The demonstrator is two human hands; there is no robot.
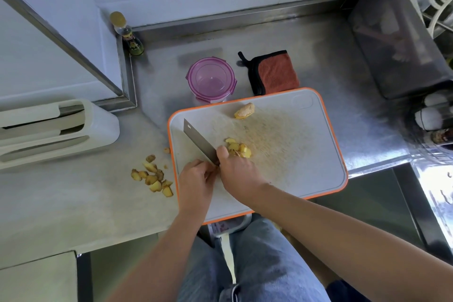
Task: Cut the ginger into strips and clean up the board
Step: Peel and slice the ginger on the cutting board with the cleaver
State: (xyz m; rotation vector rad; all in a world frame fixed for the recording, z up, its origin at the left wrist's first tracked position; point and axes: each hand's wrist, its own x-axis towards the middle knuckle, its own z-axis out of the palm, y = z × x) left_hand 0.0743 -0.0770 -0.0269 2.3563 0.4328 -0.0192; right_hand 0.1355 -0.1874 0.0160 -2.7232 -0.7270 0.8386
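Two hands meet at the near left of the white, orange-rimmed cutting board (294,154). The right hand (239,173) seems to grip the handle of the flat steel cleaver (198,141), its blade angled up-left. The left hand (195,179) curls beside it; whether it holds anything I cannot tell. Pale yellow ginger slices (239,149) lie just beyond the right knuckles, a knobbly ginger piece (244,111) lies at the far edge, and brown-skinned trimmings (153,180) lie on the matte bench (98,191).
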